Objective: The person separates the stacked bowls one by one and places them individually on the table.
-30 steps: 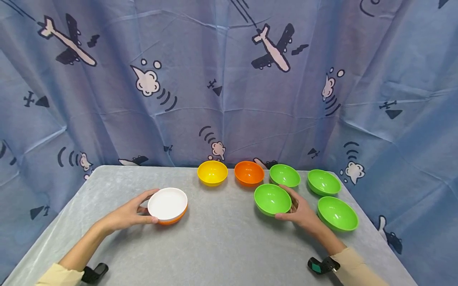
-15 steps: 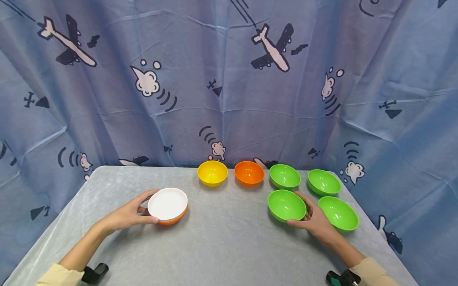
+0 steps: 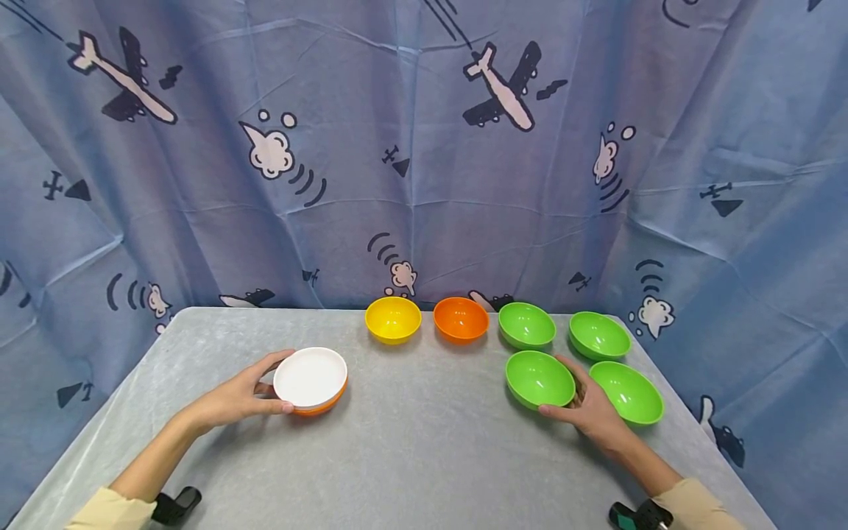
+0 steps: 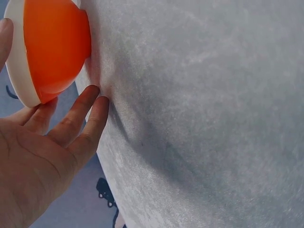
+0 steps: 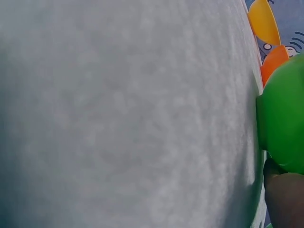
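Observation:
In the head view my left hand (image 3: 248, 394) holds a round bowl (image 3: 310, 379) by its side, thumb on the near rim, other fingers behind. This bowl is white inside and at the rim, with an orange outside (image 4: 54, 42) in the left wrist view; its foot is close to the tabletop. My right hand (image 3: 589, 408) grips the right side of a green bowl (image 3: 539, 379), thumb in front. That bowl is upright, in front of a second green bowl (image 3: 526, 325). From the right wrist, the green bowl's outside shows above my thumb (image 5: 285, 197).
A yellow bowl (image 3: 393, 320) and an orange bowl (image 3: 461, 320) stand along the back edge. Two more green bowls, one at the back right (image 3: 599, 336) and one beside my right hand (image 3: 626, 393), stand on the grey-covered table (image 3: 411, 449). A blue printed curtain (image 3: 331, 147) hangs behind.
My right hand has moved the green bowl rightward and slightly nearer, toward the other green bowls, slowing in the last half second. My left hand and its bowl have stayed still.

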`<state>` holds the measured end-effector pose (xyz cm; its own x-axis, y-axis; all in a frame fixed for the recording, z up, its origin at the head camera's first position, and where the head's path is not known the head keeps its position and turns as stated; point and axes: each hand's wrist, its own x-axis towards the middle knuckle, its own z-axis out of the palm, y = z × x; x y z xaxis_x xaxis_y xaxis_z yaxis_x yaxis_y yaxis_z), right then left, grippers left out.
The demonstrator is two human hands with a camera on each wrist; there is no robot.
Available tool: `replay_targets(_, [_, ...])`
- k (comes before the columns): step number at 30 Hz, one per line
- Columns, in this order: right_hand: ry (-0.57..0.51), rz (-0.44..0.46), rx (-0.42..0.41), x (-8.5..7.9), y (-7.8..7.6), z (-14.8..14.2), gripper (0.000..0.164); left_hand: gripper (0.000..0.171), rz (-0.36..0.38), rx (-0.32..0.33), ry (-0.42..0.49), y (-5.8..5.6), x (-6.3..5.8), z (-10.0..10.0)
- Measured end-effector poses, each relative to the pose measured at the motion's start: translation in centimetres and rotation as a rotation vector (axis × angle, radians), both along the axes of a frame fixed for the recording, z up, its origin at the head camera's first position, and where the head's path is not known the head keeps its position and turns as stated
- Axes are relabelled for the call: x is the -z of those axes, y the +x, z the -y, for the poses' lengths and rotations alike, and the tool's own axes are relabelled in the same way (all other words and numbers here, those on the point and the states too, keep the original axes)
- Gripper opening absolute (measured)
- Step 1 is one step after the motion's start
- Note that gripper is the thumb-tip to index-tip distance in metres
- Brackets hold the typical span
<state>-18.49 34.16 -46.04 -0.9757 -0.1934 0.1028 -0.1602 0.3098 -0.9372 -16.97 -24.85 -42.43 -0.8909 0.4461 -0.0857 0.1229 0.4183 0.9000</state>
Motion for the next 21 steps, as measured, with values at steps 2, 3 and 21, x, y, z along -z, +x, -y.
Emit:
replay_targets(2, [0.004,-0.001,0.003,0.0,0.0,0.0,0.101,0.097,0.000,-0.002,-0.001,0.0,0.0,0.0])
replay_targets(3, [0.001,0.001,0.004,0.0,0.0,0.0,0.100,0.097,-0.001,-0.002,-0.002,0.0,0.0,0.0])
replay_targets(21, [0.208,0.001,0.044,-1.3,0.1,0.4,0.099,0.097,-0.015,0.008,0.000,-0.1,0.3,0.1])
